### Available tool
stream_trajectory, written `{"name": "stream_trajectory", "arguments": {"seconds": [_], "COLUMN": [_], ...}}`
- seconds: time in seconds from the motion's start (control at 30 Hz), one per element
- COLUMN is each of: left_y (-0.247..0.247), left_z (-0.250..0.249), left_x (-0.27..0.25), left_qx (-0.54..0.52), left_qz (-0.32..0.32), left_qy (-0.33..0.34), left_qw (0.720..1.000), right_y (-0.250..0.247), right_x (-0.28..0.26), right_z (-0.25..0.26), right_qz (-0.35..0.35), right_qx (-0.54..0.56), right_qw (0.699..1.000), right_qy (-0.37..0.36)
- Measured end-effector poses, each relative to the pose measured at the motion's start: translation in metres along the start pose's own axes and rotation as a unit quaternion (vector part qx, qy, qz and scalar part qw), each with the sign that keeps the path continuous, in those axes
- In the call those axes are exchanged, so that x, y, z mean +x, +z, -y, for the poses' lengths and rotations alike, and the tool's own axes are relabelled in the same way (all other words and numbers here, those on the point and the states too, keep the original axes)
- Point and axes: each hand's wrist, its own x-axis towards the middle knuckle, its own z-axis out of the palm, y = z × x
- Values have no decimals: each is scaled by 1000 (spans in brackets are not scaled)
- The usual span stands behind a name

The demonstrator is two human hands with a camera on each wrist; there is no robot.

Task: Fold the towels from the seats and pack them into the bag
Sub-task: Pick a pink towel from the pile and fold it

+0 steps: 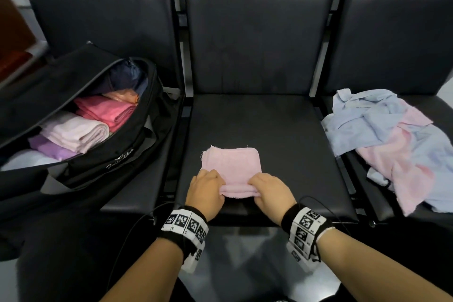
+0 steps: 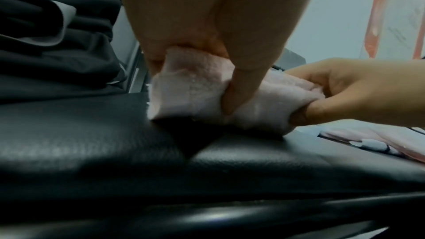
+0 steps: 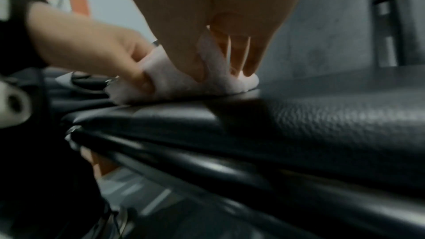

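Both grips, left hand (image 1: 206, 187) and right hand (image 1: 270, 191), pinch fuzzy pink towel (image 1: 231, 164) (folded square).

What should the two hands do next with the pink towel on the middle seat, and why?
Probably roll or fold the near edge forward over the rest. The left hand and right hand both pinch the pink towel at its near edge, already lifted and turned over, while the far part lies flat on the middle seat.

Both forearms reach forward side by side over the middle seat (image 1: 257, 127). The left hand (image 1: 207, 190) and right hand (image 1: 272, 191) sit knuckles up at the seat's near edge, thumbs under and fingers curled, each pinching the pink towel (image 1: 231, 164).
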Motion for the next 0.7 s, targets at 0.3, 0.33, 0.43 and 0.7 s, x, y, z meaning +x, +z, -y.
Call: {"name": "stream_trajectory", "arguments": {"seconds": [0.3, 0.33, 0.43, 0.7], "left_y": [-19, -20, -17, -3], "left_z": [22, 22, 23, 18], "left_x": [-6, -7, -6, 13], "left_qx": [-250, -287, -370, -375], "left_qz": [-3, 0, 11, -37], "left_qy": [-52, -67, -102, -182], "left_qw": [967, 956, 923, 908], "right_y": [-20, -20, -17, -3], "right_x": [0, -2, -5, 18], "right_z": [-31, -35, -44, -47], "right_qz": [-40, -45, -45, -73], "right_qx": [264, 277, 302, 286], "right_qw": [956, 951, 941, 926], "right_qy": [122, 130, 147, 235]}}
